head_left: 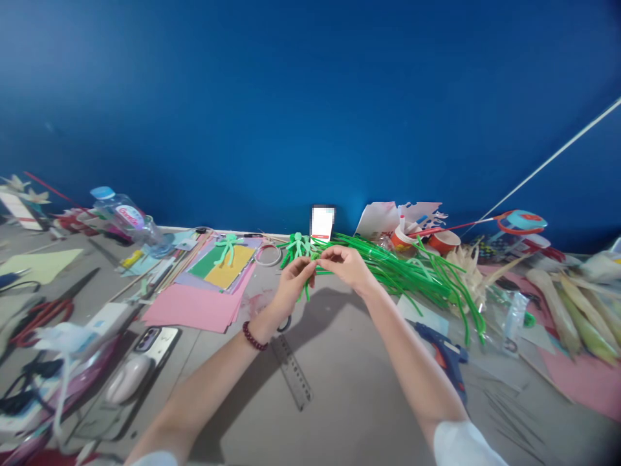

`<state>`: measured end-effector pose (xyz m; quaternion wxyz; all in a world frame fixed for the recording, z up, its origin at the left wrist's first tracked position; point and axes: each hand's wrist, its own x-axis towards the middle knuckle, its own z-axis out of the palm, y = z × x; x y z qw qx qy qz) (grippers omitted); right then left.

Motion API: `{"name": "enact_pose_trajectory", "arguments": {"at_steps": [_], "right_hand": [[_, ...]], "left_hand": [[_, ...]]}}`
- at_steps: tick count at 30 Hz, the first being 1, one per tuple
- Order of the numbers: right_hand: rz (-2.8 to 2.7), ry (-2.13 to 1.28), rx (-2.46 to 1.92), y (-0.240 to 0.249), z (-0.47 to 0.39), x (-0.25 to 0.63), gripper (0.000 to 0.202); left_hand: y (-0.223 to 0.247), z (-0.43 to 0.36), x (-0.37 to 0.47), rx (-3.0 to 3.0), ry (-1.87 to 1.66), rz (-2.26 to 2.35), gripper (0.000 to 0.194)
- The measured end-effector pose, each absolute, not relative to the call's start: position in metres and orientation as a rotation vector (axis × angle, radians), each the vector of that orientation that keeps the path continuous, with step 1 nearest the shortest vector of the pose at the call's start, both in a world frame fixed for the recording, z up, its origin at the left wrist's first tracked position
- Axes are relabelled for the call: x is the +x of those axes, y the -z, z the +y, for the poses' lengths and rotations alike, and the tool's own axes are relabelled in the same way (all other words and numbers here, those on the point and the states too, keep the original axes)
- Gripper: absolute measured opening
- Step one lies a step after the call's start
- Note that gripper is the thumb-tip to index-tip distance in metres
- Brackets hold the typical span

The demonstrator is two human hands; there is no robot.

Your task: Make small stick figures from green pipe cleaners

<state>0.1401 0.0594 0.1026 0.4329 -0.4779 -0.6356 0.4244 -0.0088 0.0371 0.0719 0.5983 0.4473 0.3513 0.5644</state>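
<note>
Both of my hands meet at the middle of the table, fingers pinched round a small twisted piece of green pipe cleaner (306, 291). My left hand (294, 279), with a dark red bead bracelet at the wrist, grips it from the left, and a green end hangs below the fingers. From the right, the fingertips of my right hand (343, 262) pinch its top. Just behind are little green pipe-cleaner figures (297, 244). A large bundle of green pipe cleaners (402, 262) lies right of my right hand. Another light green figure (227, 249) rests on coloured sheets to the left.
A lit phone (322, 224) leans on the blue wall. A metal ruler (292, 372) lies below my left hand, and a blue glue gun (444, 356) at right. Pink paper (196, 307), a bottle (129, 217), a roll of tape (268, 255) and red-handled scissors (43, 317) are leftward.
</note>
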Motion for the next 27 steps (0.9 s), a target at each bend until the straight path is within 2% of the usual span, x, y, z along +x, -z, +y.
{"name": "enact_pose_trajectory", "arguments": {"at_steps": [6,17,27], "right_hand": [[-1.646,-1.049,-1.145,-0.101,0.06,0.141,0.02],[-1.627,-1.228,-1.023,-0.103,0.061,0.144,0.026],[-1.424,-1.415,-0.944,-0.107,0.062,0.142,0.031]], "left_hand": [[-0.071,0.035,-0.009,1.099,-1.314,0.839,0.027],[-0.068,0.035,-0.006,0.771,-1.274,0.729,0.029],[-0.079,0.035,-0.015,0.79,-1.032,0.523,0.026]]}}
